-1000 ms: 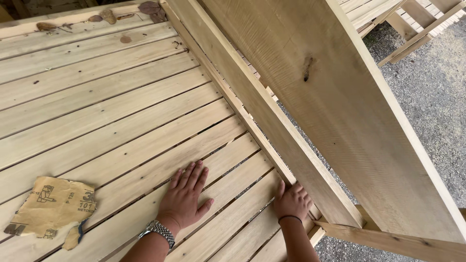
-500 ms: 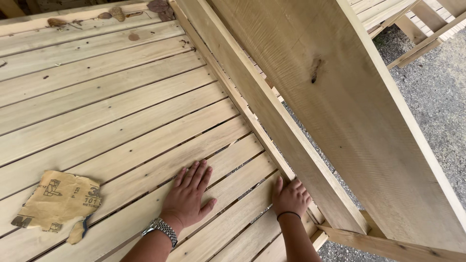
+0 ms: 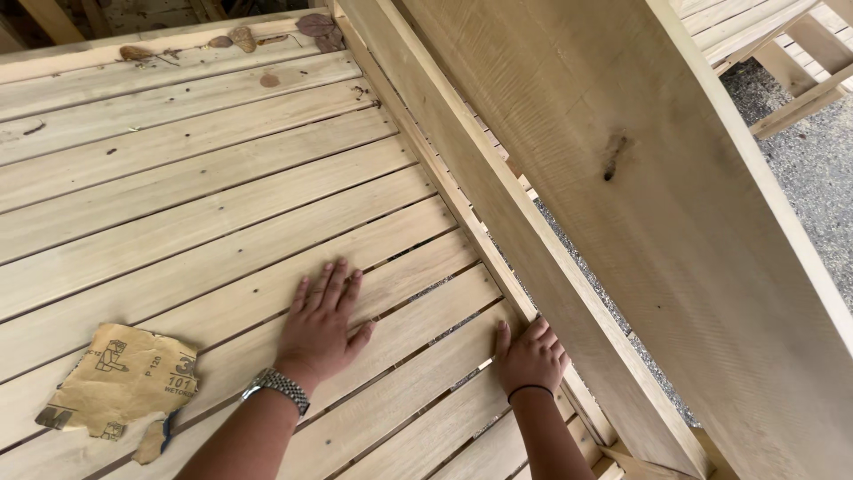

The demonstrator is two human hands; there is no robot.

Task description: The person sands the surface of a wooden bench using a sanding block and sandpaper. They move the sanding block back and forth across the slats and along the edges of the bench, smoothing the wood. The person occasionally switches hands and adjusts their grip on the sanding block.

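Staying flat on the slats (image 3: 222,204), both hands unmoved.

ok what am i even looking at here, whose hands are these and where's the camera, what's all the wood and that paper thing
The camera sits on a person's head and looks down, so both hands are that person's own. The left hand, with a metal wristwatch, lies flat, palm down, on a surface of pale wooden slats. The right hand, with a thin dark band at the wrist, rests at the slats' edge against a long wooden rail. Neither hand holds anything. A worn sheet of sandpaper lies on the slats to the left. A wide board leans at the right, with gravel ground beyond. Dry leaves lie at the far edge.
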